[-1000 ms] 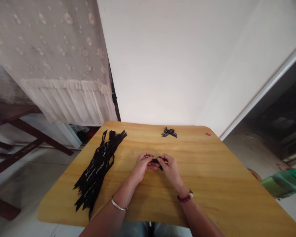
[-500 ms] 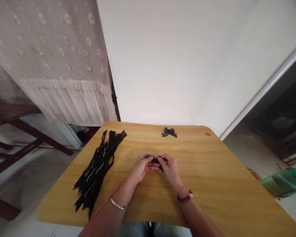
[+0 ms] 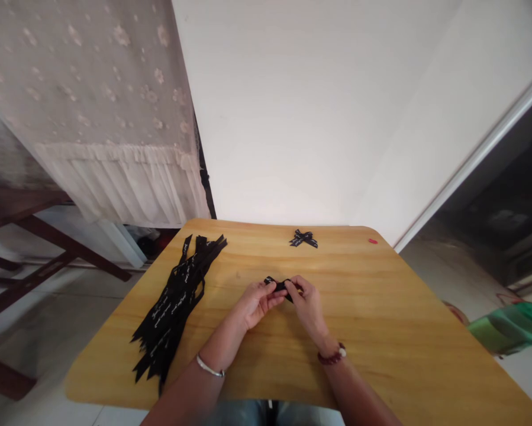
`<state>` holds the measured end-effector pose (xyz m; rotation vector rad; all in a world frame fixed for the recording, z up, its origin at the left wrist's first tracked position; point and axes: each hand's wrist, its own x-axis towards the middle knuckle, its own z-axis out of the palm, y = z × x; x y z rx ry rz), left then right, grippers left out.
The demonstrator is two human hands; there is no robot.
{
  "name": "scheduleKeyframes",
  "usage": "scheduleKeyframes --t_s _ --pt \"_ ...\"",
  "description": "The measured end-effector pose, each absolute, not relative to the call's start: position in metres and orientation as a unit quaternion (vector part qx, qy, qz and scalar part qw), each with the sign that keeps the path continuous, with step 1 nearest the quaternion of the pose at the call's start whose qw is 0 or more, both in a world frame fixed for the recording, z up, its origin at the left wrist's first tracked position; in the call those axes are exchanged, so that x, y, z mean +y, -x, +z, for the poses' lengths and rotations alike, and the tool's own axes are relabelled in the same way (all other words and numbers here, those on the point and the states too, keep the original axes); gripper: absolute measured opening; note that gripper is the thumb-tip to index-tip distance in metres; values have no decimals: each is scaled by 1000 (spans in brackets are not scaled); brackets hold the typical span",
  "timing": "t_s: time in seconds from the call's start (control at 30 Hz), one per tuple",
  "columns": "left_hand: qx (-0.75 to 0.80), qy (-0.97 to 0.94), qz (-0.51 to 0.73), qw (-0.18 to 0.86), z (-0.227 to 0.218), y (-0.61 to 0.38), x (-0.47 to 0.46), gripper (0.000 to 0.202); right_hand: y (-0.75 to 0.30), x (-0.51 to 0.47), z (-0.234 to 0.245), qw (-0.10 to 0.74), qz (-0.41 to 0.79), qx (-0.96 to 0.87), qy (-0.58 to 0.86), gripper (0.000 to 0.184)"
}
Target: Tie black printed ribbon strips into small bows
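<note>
Over the middle of the table, a short black ribbon (image 3: 280,286) with white lettering is pinched between both hands. My left hand (image 3: 258,300) grips its left part between thumb and fingers, and a loop or fold of the ribbon shows above the fingertips. My right hand (image 3: 306,302) pinches the right part close by, with a bit of ribbon hanging below its fingers. Fingers cover much of the ribbon, so its exact folding is hidden. Beyond the hands lies a finished-looking black bow (image 3: 303,238) with white print.
A pile of black printed ribbon strips (image 3: 177,307) lies on the left of the wooden table (image 3: 381,331). Near the far right corner is a small red object (image 3: 373,241). A white wall (image 3: 292,118) rises behind the table. A green bag-like item (image 3: 509,325) is at the right.
The fingers of my left hand have shifted slightly, and more of the ribbon's loop shows above them. Less ribbon hangs below my right hand.
</note>
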<state>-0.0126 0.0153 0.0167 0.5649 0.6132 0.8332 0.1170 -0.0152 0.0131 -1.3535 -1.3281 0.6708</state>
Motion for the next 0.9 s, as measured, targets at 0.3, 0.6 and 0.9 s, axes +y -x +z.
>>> scheduleKeyframes --t_s 0.3,0.6,0.9 --pt "333 -346 423 768 11 8 17 11 -116 -15 7 515 299 -569 568 22" --pt "352 -384 437 733 7 7 17 21 -118 -13 12 522 346 -549 553 30" --pt "359 -398 421 732 6 4 18 24 -119 -10 4 519 307 -541 586 32"
